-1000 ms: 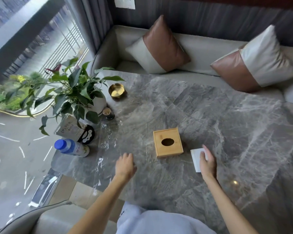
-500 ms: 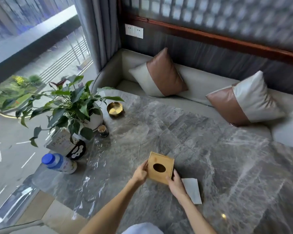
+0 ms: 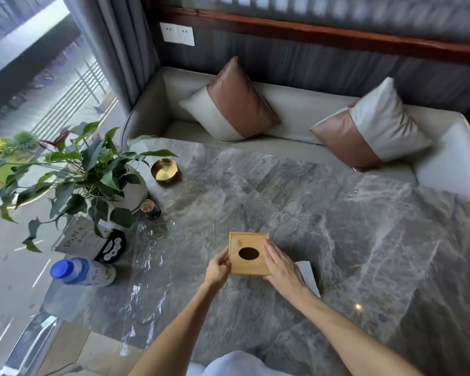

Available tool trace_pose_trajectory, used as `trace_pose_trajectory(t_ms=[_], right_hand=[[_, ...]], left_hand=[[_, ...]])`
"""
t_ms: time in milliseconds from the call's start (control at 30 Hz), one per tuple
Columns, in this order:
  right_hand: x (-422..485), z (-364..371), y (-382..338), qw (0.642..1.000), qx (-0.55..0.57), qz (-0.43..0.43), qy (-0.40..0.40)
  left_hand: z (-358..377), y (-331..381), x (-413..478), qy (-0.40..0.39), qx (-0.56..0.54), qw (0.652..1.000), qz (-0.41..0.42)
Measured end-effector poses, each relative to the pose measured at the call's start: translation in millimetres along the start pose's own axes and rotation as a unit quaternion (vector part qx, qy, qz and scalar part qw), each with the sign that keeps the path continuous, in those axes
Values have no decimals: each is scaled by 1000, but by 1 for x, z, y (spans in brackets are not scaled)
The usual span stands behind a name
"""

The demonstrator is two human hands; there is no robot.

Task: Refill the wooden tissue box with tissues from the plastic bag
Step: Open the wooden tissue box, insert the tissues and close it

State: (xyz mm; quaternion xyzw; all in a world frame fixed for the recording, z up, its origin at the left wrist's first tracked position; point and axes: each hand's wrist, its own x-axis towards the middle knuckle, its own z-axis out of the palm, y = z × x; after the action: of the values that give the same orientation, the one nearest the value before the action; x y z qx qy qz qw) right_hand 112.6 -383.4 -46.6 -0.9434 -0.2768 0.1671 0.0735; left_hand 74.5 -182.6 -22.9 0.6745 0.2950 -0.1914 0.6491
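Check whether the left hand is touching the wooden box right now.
Touching. The head view shows the left hand with its fingers pressed against the left side of the wooden box, no gap visible; the right hand lies against the opposite side.

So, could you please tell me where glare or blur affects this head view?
Head view: the wooden tissue box and both hands are sharp; the lattice along the top edge is blurred; daylight washes out the window side; a small glare spot sits on the marble table.
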Motion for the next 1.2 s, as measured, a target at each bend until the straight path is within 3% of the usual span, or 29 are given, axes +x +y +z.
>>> trace_pose_trajectory(t_ms=[167, 267, 333, 433, 500, 600, 700, 800, 867, 1000, 1133, 1200], right_hand=[[12, -25, 17, 998, 6, -49, -41], [23, -57, 30, 982, 132, -9, -137], [35, -73, 37, 935, 311, 53, -164], [55, -73, 38, 839, 511, 187, 7], [64, -59, 33, 796, 537, 268, 80], [66, -37, 19, 765, 555, 318, 75], [58, -27, 7, 695, 636, 323, 96], [53, -21, 4, 716, 636, 268, 101], [54, -18, 3, 731, 612, 277, 119], [64, -17, -2, 679, 635, 330, 165], [68, -20, -1, 701, 602, 351, 150], [63, -26, 9, 699, 629, 324, 100]], left_hand=[[0, 2, 0, -9, -94, 995, -42], [1, 1, 3, 5, -73, 997, -37], [2, 0, 6, 16, -62, 997, -36], [4, 0, 10, 32, -48, 997, -40], [4, 0, 12, 41, -27, 998, -33], [4, -1, 9, 57, 22, 998, -11], [4, -2, 9, 59, 70, 996, -3], [4, -1, 10, 55, 79, 995, -9], [5, -1, 9, 54, 82, 995, -10], [9, -2, 10, 65, 86, 994, 9], [16, 2, 7, 72, 48, 996, -38], [24, 10, 6, 135, 115, 983, -48]])
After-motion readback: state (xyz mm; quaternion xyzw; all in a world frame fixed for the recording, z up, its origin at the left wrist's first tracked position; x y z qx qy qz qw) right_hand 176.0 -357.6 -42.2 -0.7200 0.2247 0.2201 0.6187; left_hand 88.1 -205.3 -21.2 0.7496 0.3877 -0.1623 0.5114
